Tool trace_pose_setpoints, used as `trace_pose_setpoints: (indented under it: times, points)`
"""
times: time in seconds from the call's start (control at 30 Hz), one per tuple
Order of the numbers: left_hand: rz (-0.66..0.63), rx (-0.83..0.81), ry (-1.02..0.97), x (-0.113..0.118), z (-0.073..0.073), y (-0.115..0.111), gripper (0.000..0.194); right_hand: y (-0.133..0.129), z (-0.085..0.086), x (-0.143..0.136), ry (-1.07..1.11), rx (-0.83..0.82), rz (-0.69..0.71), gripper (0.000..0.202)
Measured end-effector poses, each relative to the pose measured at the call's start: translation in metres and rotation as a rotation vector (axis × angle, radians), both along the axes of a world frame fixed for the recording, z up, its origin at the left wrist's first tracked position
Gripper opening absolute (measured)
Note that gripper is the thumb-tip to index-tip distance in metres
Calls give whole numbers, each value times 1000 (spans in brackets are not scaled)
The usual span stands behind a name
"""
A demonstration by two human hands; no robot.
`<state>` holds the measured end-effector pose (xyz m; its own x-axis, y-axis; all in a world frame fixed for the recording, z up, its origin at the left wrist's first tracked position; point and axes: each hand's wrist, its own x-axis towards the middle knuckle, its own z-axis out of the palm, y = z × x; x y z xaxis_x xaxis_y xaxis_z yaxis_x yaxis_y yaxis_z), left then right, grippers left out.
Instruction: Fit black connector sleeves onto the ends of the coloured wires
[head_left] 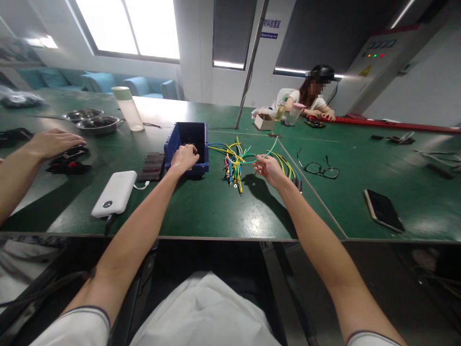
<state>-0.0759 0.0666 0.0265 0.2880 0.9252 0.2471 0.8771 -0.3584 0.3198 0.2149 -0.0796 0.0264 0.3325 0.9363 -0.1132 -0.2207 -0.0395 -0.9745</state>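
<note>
My left hand [185,158] reaches over the near wall of a blue plastic bin [172,143]. Its fingers are curled inside, and whatever they touch there is hidden. A green wire [271,148] is pinched between the fingertips of my right hand [268,169], which hovers above the table. Between both hands lies a loose bunch of yellow, green and blue wires [236,166] with metal lugs on several ends. More yellow and blue wires [286,166], ending in dark tips, lie just beyond my right hand.
Left are a white power bank [117,193], a bottle [128,109], metal bowls [97,124] and another person's hand [59,143]. Right are eyeglasses [320,169] and a phone [383,210]. A metal pole [248,72] rises behind the wires. A co-worker [317,96] sits across the table.
</note>
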Motion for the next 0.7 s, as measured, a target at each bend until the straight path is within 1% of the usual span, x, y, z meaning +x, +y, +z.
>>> trace_pose_setpoints:
  times: [0.13,0.3,0.43,0.7]
  points:
    - [20,55,-3,2,4,-9,33,0,0,0,-4,10,-2,4]
    - [42,133,6,6,8,-19,38,-1,0,0,-7,14,-5,5]
    - [51,163,16,8,11,-26,40,-1,0,0,-5,11,-8,5]
    - [73,229,-64,14,17,-35,37,2,-3,2,-11,-5,-8,6]
